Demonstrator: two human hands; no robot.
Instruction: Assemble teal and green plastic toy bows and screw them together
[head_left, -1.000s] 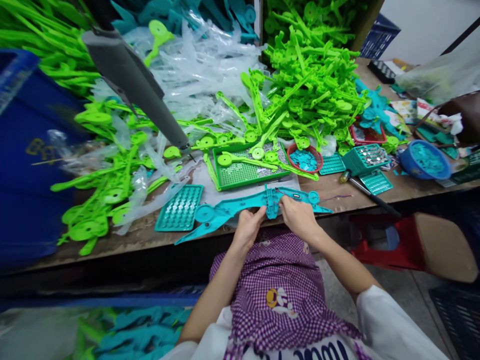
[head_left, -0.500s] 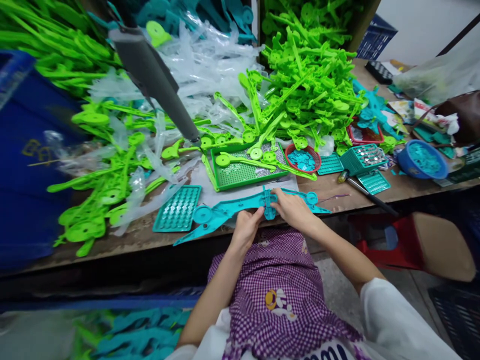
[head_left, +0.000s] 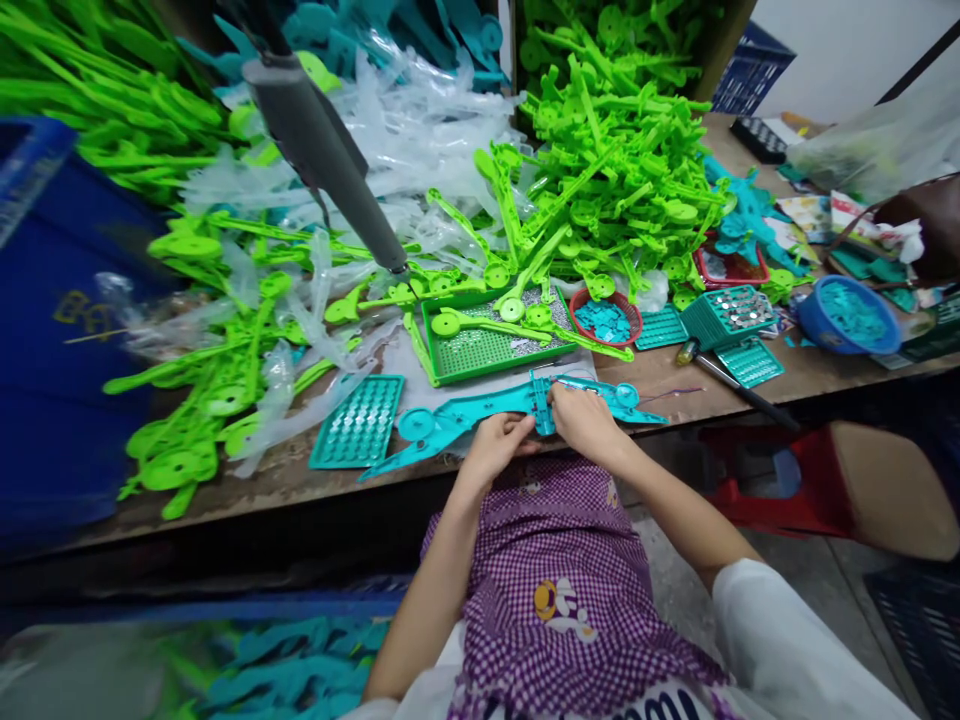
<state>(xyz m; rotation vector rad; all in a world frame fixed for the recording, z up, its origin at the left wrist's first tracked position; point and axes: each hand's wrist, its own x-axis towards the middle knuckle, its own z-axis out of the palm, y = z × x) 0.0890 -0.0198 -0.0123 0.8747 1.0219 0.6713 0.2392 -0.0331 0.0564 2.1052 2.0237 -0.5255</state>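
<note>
A long turquoise plastic part lies across the front of the bench, with a round disc near each end and pointed tips. Upright across its middle stands a small turquoise crosspiece. My right hand is closed at the right side of this crosspiece, fingertips pressed on it. From below and left, my left hand grips the long part's near edge, its thumb reaching to the crosspiece. Some of the left fingers are hidden under the part. Behind it sits a green tray holding small metal pieces and lime-green parts.
A grey electric screwdriver hangs over the bench at left. Lime-green parts are heaped behind. A turquoise peg tray, a red basket, a blue bowl and a black-handled hammer lie around. A blue bin stands left.
My right fingers have come down from the top of the crosspiece to its right side. My left thumb has slid slightly lower. The long part stays in nearly the same place.
</note>
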